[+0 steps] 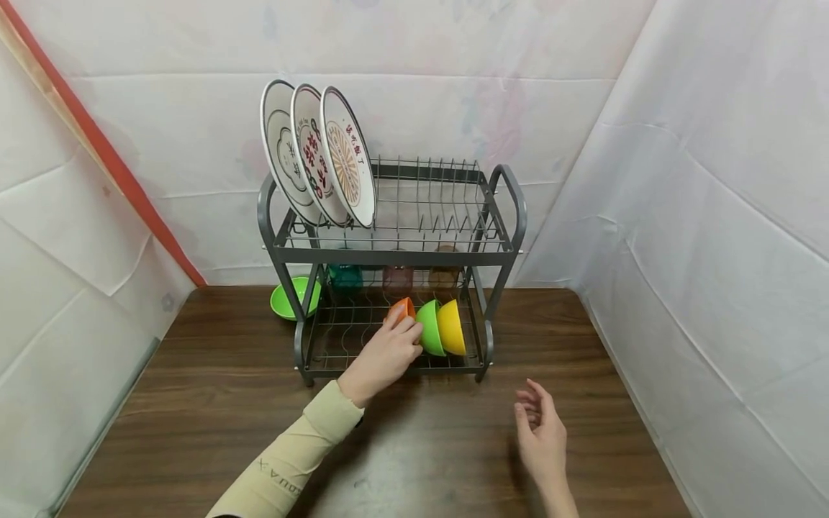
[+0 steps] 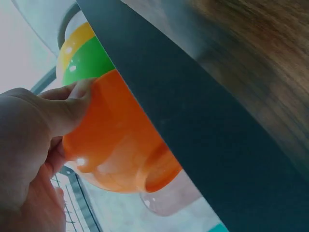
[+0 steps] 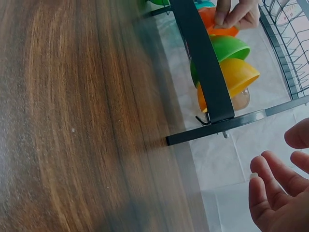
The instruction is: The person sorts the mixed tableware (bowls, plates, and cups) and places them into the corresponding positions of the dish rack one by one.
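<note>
An orange bowl (image 2: 120, 130) stands on its side on the lower tier of a dark dish rack (image 1: 395, 257). Its rim is pinched between the thumb and fingers of my left hand (image 1: 388, 352), which covers much of it in the head view. Right of it, a green bowl (image 1: 430, 328) and a yellow bowl (image 1: 452, 327) stand tilted the same way, close together. My right hand (image 1: 542, 435) is held over the table to the right of the rack, fingers loosely bent, holding nothing.
Three patterned plates (image 1: 347, 162) lean in the top tier's left side. Behind the bowls are a teal cup (image 1: 346, 276), a pink cup (image 1: 398, 278) and an amber cup (image 1: 443, 277). Another green bowl (image 1: 285, 302) sits on the wooden table (image 1: 194, 403), left of the rack.
</note>
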`<state>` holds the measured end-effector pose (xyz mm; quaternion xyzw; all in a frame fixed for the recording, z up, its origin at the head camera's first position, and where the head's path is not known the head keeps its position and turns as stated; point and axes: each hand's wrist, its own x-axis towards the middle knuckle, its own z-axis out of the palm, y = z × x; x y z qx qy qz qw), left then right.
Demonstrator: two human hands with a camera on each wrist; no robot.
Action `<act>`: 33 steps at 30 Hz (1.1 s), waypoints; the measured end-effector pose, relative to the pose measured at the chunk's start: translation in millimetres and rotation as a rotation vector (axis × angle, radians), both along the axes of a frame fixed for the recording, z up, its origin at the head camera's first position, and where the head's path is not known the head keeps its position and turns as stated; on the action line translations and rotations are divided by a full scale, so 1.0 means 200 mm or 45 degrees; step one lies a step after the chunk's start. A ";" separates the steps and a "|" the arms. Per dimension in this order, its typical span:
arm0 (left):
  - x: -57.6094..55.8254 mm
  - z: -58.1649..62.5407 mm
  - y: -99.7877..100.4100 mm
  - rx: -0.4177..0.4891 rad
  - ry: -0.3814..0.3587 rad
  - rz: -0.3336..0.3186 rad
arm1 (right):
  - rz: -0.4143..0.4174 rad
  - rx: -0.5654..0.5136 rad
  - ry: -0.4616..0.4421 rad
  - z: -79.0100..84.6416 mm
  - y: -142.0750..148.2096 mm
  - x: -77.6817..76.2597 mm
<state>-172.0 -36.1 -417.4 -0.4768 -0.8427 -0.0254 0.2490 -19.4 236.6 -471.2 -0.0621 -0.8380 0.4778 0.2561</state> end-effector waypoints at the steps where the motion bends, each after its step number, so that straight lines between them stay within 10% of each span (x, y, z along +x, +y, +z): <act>1: 0.00 0.00 0.01 -0.011 0.007 0.005 | 0.000 0.004 -0.005 0.00 0.00 0.00; 18: 0.02 -0.06 0.07 -0.002 0.032 0.069 | 0.358 -0.028 0.035 -0.08 -0.25 0.02; 33: 0.13 -0.02 -0.03 0.339 -0.198 -0.066 | 0.643 0.137 0.114 -0.09 -0.40 0.03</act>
